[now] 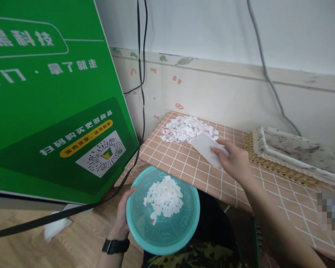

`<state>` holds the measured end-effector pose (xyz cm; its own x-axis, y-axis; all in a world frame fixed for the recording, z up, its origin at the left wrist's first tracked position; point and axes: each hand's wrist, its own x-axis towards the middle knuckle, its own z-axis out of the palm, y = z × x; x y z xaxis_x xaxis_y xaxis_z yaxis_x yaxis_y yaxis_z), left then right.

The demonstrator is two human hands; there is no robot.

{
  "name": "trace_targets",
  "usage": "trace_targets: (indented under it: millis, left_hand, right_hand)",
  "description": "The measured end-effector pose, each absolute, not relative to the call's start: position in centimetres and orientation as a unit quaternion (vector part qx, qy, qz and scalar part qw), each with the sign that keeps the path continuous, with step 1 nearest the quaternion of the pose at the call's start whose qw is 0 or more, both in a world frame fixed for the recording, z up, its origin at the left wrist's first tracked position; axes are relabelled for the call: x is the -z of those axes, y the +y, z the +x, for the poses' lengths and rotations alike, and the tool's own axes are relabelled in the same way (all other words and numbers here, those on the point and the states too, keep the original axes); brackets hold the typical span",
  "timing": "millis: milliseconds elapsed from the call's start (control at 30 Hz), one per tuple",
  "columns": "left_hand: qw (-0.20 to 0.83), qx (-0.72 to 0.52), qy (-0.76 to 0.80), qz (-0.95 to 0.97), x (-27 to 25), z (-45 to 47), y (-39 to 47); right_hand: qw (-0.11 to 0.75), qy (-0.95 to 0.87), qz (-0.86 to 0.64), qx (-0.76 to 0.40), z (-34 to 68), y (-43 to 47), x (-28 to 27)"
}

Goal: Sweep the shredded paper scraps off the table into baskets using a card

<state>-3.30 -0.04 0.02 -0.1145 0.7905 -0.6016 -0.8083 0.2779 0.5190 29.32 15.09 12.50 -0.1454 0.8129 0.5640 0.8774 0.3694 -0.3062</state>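
My left hand (123, 209) grips the left rim of a teal plastic colander (167, 234), held below the table's front edge. Inside it lies a heap of small white paper scraps (165, 197). Over the table, my right hand (232, 157) pinches a flat white card (209, 148), thumb on top. The far end of the card reaches the near side of a larger pile of torn paper bits (185, 129), white with some pink. Whether the card touches the pile, I cannot tell.
A brown checked cloth covers the table (181, 158). On its right stands a lined wicker basket (287, 156). A green printed cabinet (58, 111) rises at left, with a black strap (143, 104) hanging beside it. A white wall is behind.
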Motion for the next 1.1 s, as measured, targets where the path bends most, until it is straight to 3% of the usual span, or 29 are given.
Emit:
trace_targets:
  millis: [167,333,500,767,933,1100]
  left_hand:
    - [0.654,-0.58,0.485,-0.016,1.8,-2.0,-0.1]
    - [0.673,-0.543,0.501,-0.027,4.0,-0.2,-0.6]
    - [0.64,-0.562,0.524,-0.027,5.3,0.7,-0.6]
    - [0.643,-0.562,0.52,-0.015,3.6,1.5,0.4]
    - [0.661,-0.533,0.528,-0.019,3.2,1.8,1.2]
    - [0.686,-0.509,0.52,-0.025,3.9,1.6,2.2]
  right_hand:
    - [0.405,-0.669,-0.619,0.069,33.4,13.1,-13.0]
    - [0.402,-0.586,-0.697,0.09,36.2,9.1,-11.7]
    - [0.399,-0.614,-0.681,-0.011,31.7,8.8,-9.8]
    - [0.411,-0.645,-0.64,-0.08,23.1,11.3,-7.5]
    - [0.385,-0.637,-0.664,-0.073,22.9,11.8,-7.2]
    - [0.421,-0.612,-0.669,-0.024,25.8,12.7,-6.6]
